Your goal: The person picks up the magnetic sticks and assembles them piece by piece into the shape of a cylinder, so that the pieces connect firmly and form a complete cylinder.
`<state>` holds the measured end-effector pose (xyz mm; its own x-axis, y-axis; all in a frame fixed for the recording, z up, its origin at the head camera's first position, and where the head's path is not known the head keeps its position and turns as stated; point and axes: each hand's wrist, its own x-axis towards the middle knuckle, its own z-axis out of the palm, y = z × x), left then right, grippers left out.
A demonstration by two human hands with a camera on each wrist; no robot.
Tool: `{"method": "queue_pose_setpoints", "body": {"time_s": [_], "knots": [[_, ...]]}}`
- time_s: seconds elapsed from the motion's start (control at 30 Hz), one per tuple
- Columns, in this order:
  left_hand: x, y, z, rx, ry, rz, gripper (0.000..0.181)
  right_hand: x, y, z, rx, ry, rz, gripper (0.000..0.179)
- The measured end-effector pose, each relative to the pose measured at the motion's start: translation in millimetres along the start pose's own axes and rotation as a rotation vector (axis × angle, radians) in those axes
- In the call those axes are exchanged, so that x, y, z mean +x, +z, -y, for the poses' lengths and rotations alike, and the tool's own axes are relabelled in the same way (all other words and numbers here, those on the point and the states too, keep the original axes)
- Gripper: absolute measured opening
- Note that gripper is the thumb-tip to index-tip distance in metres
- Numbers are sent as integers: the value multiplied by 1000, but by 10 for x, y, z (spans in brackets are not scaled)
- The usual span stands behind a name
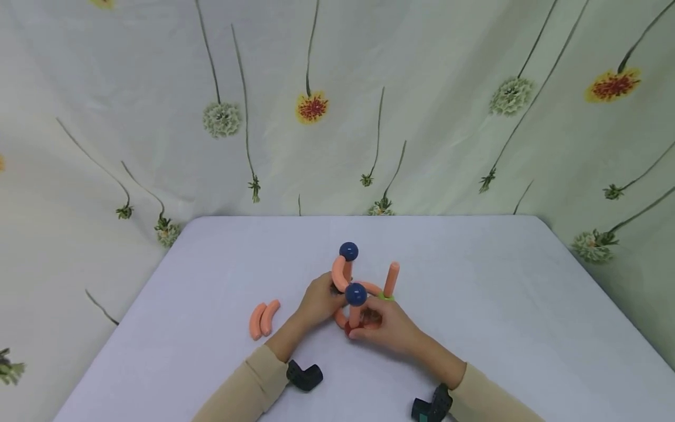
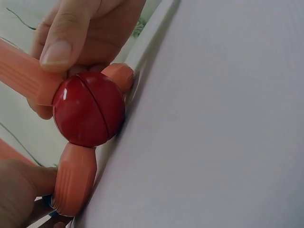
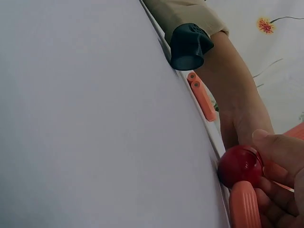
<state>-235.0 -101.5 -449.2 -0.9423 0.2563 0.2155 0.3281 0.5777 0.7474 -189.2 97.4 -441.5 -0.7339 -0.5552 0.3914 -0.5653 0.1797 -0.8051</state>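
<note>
A frame of orange rods and coloured balls stands on the table. One blue ball point(image 1: 355, 294) tops the upright rod point(image 1: 355, 316) at the front, and another blue ball point(image 1: 348, 251) sits farther back. At the front base is a red ball point(image 2: 89, 109) with several rods joined to it. My right hand point(image 1: 389, 325) pinches the upright rod right beside the red ball, thumb in front. My left hand point(image 1: 321, 302) grips a curved orange rod point(image 2: 74, 178) low on the left side; part of a blue piece shows behind its fingers. The fingers partly hide the base.
Two loose curved orange rods point(image 1: 262, 319) lie left of my left hand. On the frame's right side, a straight orange rod point(image 1: 391, 279) rises from a green piece point(image 1: 387, 298). A flowered cloth point(image 1: 337, 146) hangs behind the white table point(image 1: 501, 281).
</note>
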Motion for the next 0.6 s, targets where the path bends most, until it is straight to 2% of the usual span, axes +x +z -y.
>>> {"method": "queue_pose_setpoints", "body": {"time_s": [0.07, 0.2, 0.33, 0.47, 0.6], "knots": [[4, -23, 29, -13, -3, 5, 32, 2, -33, -52, -2, 54, 25, 24], [37, -92, 94, -58, -1, 28, 31, 26, -161, 39, -34, 124, 73, 31], [28, -161, 112, -89, -19, 70, 31, 36, -289, 126, -46, 160, 186, 31], [0, -209, 121, -91, -26, 94, 33, 61, -430, 205, -61, 159, 306, 28], [-8, -235, 132, -85, -33, 106, 35, 104, -597, 315, -81, 110, 380, 27]]}}
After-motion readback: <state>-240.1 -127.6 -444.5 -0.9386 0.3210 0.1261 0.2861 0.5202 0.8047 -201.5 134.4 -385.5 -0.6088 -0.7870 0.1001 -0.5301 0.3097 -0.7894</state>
